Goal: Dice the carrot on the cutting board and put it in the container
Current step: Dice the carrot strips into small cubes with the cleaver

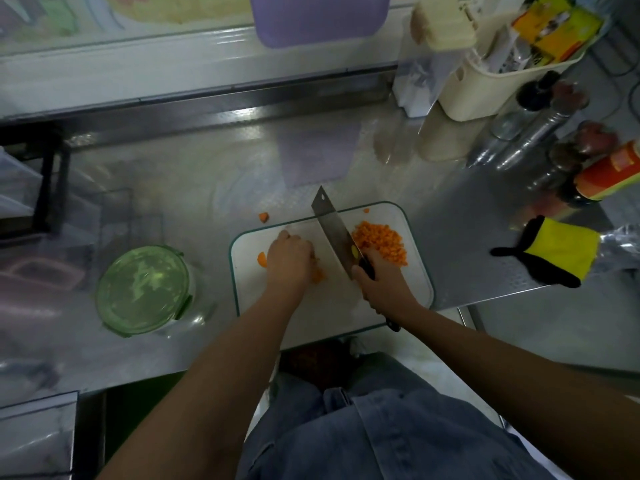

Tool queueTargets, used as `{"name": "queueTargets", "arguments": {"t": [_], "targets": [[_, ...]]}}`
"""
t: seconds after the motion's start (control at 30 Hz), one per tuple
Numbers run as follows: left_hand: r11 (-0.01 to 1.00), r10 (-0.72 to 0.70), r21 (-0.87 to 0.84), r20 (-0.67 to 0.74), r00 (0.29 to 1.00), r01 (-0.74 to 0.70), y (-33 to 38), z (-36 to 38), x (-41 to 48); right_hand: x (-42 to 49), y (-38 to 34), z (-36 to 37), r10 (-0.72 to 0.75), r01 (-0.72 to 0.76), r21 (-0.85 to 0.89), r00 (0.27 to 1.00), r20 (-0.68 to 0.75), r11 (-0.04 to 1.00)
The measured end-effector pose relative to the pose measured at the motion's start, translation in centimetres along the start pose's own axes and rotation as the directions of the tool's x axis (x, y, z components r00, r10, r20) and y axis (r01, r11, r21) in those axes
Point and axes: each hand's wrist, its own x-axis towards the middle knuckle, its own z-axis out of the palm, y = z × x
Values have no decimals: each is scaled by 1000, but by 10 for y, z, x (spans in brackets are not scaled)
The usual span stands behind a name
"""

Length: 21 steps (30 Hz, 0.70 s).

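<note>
Orange uncut carrot (318,275) sits mid-left on the cutting board (332,306), pinned under my left hand (289,258), fingers curled down on it. Right hand (379,284) grips the cleaver (334,226) handle. Blade axis runs top to bottom of frame, just right of that carrot. Diced pile (381,245) lies right of the blade. Green-lidded container (143,289) sits lower left on the surface (207,188), lid on, nearer my left hand. Next cut should step left.

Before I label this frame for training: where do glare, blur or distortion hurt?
Head view: glare streaks the steel counter on its far side; wide-angle distortion bows the edges; the green-lidded container and left margin are smeared; the diced carrot pile and cleaver read clearly.
</note>
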Motion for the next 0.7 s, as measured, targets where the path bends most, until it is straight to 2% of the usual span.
{"name": "queueTargets", "arguments": {"t": [0.13,0.2,0.27,0.37,0.43,0.7], "targets": [[991,13,-135,-58,998,-21,-9,6,-4,0,4,3,-12,12,-47,1000,8,999],[973,41,-218,-130,991,-69,-14,7,-9,0,5,4,-15,16,-90,1000,10,996],[957,115,-251,-134,984,-146,-17,8,-14,0,6,5,-17,18,-120,1000,13,993],[944,260,-210,-2,966,-255,-22,12,-18,2,7,6,-25,26,-157,1000,5,987],[944,296,-173,58,954,-282,-23,14,-20,4,7,7,-28,28,-180,1000,0,983],[965,232,-122,-25,972,-233,-8,14,-25,3,0,10,-50,51,-278,999,11,959]]}}
